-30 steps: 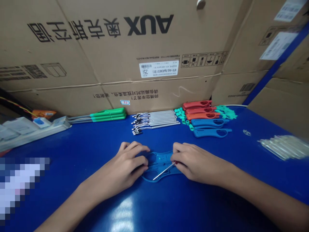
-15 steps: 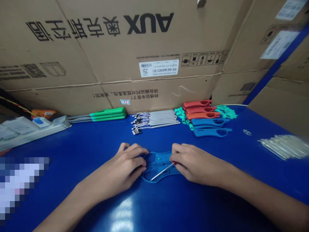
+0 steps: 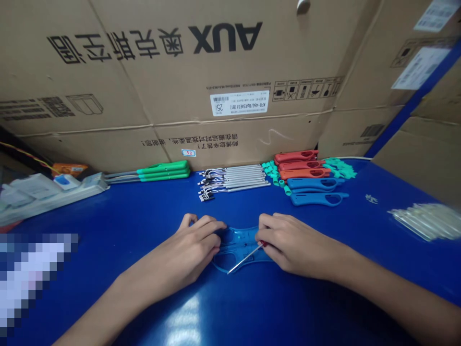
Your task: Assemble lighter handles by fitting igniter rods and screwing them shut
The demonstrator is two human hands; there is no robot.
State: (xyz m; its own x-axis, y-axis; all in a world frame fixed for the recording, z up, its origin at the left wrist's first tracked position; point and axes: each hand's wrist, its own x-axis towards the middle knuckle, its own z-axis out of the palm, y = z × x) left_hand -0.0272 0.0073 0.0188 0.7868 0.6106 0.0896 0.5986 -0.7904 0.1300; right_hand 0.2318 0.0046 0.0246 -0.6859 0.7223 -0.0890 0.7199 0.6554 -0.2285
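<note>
Two blue plastic lighter shell halves [image 3: 242, 250] lie side by side on the table, inner faces up, with open loops at their left ends. My left hand [image 3: 201, 242] is closed at those loop ends, fingers curled on the shells' left edge. My right hand [image 3: 284, 242] is closed around a screwdriver [image 3: 245, 258] and rests over the shells' right part, hiding it. The screwdriver's thin metal shaft slants down to the left across the near half. Only a bit of its red handle shows below my fingers.
Beyond my hands lie metal lighter tubes with wires [image 3: 245, 178], green-handled lighters [image 3: 163, 170], red and blue shells [image 3: 319, 199] and small teal caps [image 3: 338, 167]. A power strip [image 3: 54, 197] stands left, bagged rods [image 3: 428, 221] right. A cardboard wall [image 3: 230, 67] bounds the back.
The whole view has shifted slightly to the right. Both hands keep their grip, and the screwdriver still slants across the near shell half.
</note>
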